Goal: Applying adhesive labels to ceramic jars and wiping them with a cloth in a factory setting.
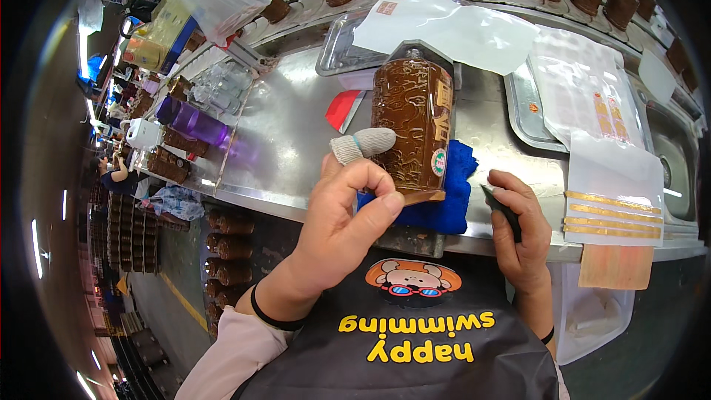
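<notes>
In the head view, the brown bottle stood upright on the blue cloth, long axis pointing away from the person. The left hand grasped its base; the right hand clenched a dark tool. Bare steel table lay open to the left. The bottle's amber surface was embossed, with 1 label.

Bright, even overhead light here; white glare streaks the steel table toward ten o'clock. Centre stays sharp. Fisheye bends every edge, the rim falls black, and the nine o'clock side goes dim and smeared.
</notes>
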`<state>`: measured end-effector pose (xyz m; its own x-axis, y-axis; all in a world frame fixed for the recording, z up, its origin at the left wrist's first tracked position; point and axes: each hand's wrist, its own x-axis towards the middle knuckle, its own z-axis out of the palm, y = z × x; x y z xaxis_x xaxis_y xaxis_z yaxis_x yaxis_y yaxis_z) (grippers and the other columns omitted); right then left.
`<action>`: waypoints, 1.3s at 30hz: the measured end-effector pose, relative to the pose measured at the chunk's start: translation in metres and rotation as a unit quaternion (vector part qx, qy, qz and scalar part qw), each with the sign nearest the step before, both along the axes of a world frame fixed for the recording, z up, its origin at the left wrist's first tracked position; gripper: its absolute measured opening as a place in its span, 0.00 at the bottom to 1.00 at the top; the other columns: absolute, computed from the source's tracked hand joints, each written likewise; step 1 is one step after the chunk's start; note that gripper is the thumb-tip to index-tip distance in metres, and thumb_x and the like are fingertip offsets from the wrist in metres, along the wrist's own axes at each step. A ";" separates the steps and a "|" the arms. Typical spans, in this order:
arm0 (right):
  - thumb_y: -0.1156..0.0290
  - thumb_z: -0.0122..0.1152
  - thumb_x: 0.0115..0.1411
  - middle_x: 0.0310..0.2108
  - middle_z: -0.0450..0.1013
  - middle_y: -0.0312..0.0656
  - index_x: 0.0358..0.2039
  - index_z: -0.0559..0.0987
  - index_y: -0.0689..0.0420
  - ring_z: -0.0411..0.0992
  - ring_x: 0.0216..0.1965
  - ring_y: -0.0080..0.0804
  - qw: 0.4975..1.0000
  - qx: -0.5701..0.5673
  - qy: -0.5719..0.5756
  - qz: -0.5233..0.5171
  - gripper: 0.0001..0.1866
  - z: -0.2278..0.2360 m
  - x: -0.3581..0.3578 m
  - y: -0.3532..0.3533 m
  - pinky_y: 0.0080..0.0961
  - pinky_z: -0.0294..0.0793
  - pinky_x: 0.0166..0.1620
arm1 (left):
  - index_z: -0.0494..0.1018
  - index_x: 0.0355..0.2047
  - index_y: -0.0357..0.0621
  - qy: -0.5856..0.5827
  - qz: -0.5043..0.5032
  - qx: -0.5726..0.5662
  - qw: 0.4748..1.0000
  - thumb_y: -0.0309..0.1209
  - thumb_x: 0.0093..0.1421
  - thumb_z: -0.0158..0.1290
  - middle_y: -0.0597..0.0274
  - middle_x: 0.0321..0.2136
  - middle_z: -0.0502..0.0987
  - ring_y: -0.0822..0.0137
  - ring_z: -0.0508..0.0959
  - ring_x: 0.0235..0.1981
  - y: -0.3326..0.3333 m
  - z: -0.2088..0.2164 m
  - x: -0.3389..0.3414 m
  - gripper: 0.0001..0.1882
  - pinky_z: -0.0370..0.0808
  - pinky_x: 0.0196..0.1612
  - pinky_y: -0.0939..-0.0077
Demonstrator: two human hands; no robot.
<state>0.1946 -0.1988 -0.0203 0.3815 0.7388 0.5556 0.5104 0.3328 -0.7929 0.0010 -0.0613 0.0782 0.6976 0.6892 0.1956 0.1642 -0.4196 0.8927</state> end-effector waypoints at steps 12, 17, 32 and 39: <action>0.90 0.57 0.42 0.52 0.68 0.53 0.54 0.75 0.61 0.69 0.51 0.52 0.987 -0.001 -0.151 0.052 0.33 0.020 -0.019 0.024 0.42 0.70 0.54 | 0.73 0.29 0.42 0.063 0.061 -0.008 0.996 0.30 0.57 0.56 0.46 0.53 0.69 0.57 0.64 0.55 0.011 -0.009 -0.015 0.06 0.56 0.60 0.64; 0.87 0.61 0.41 0.53 0.67 0.52 0.55 0.75 0.56 0.68 0.51 0.51 0.980 -0.018 -0.191 0.050 0.35 0.022 -0.024 0.024 0.42 0.70 0.54 | 0.73 0.29 0.41 0.055 0.063 -0.033 0.996 0.30 0.57 0.56 0.46 0.54 0.69 0.57 0.64 0.55 0.011 -0.007 -0.012 0.05 0.56 0.60 0.64; 0.88 0.59 0.41 0.50 0.67 0.51 0.54 0.77 0.56 0.69 0.49 0.50 0.984 -0.009 -0.180 0.014 0.34 0.025 -0.028 0.026 0.40 0.70 0.52 | 0.73 0.30 0.42 0.016 0.042 0.036 0.998 0.30 0.57 0.56 0.48 0.53 0.71 0.57 0.65 0.54 0.020 -0.021 -0.015 0.05 0.57 0.59 0.65; 0.88 0.60 0.40 0.47 0.69 0.49 0.52 0.78 0.58 0.69 0.47 0.48 0.983 0.000 -0.183 0.006 0.33 0.010 -0.025 0.019 0.38 0.72 0.49 | 0.73 0.29 0.42 0.049 0.067 -0.041 0.996 0.31 0.57 0.57 0.55 0.42 0.72 0.60 0.65 0.49 0.020 -0.024 -0.017 0.06 0.58 0.56 0.67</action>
<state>0.1692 -0.1799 -0.0104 0.1469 0.7423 0.6538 0.7574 0.3407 -0.5570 -0.0164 -0.0413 0.0542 0.6112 0.7885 0.0692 0.3027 -0.3136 0.9000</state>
